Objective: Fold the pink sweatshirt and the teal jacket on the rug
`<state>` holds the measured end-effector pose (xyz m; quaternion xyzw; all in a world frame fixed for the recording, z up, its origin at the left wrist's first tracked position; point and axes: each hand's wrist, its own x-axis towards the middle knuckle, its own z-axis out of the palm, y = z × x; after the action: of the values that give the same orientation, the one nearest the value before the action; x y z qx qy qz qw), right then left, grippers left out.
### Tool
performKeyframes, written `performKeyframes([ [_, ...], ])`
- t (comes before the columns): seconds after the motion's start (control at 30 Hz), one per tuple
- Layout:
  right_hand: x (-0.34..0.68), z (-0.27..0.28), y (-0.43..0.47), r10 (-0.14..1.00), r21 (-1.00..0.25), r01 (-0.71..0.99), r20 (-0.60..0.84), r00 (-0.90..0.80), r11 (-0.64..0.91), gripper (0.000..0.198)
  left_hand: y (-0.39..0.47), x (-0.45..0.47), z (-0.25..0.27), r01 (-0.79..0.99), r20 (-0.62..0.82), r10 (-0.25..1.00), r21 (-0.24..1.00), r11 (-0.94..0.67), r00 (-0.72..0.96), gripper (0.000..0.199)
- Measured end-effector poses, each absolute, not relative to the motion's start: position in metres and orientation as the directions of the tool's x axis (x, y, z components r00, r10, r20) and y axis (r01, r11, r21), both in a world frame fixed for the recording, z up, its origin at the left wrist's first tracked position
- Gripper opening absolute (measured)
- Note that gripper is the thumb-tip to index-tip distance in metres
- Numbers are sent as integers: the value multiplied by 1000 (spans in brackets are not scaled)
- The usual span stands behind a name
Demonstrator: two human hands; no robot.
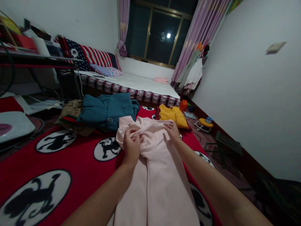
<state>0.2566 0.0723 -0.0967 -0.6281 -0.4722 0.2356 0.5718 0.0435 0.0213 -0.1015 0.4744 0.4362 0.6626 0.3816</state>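
A pale pink garment (155, 175) lies spread along a red blanket (80, 157) printed with black-and-white round figures. My left hand (130, 146) pinches a fold of the pink fabric near its upper end. My right hand (172, 131) presses on the same garment's far right corner, fingers closed on the cloth. Both forearms stretch out over the garment. A teal jacket (107, 110) lies bunched just beyond my left hand. A folded yellow shirt (173, 116) sits just beyond my right hand.
A bed (138, 84) with a patterned edge and a striped pillow stands under a dark window at the back. A shelf with clutter (30, 50) is at left. Clothes hang at the right wall; a small green stool (225, 146) and toys sit on the floor.
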Motion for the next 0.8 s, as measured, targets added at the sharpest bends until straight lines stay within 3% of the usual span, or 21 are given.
performKeyframes([
  [0.07,251,-108,61,889,-775,622,358,287,111,56,15,43,-95,107,529,805,847,-521,-268,28],
  [0.13,248,-116,52,928,-478,874,356,108,82,59,4,45,-91,287,690,721,705,-649,-66,28],
  [0.2,246,-119,47,967,-247,969,248,54,10,58,-9,50,-93,396,705,670,561,-727,232,29],
  [0.27,243,-116,48,983,-127,988,151,105,-86,55,-19,56,-101,504,600,660,439,-744,452,32],
  [0.37,238,-106,51,974,-59,983,142,179,-172,51,-27,63,-117,641,450,714,334,-691,536,42],
  [0.47,235,-106,53,953,-11,995,287,100,-101,46,-29,66,-126,676,414,731,301,-673,543,44],
  [0.53,238,-111,54,952,15,999,304,36,-42,48,-28,66,-127,677,420,729,297,-673,540,43],
  [0.7,247,-112,64,991,-66,992,73,112,-108,55,-28,65,-126,665,449,727,321,-674,520,41],
  [0.8,235,-99,64,989,-139,980,4,147,-146,50,-25,64,-127,599,501,712,399,-694,492,39],
])
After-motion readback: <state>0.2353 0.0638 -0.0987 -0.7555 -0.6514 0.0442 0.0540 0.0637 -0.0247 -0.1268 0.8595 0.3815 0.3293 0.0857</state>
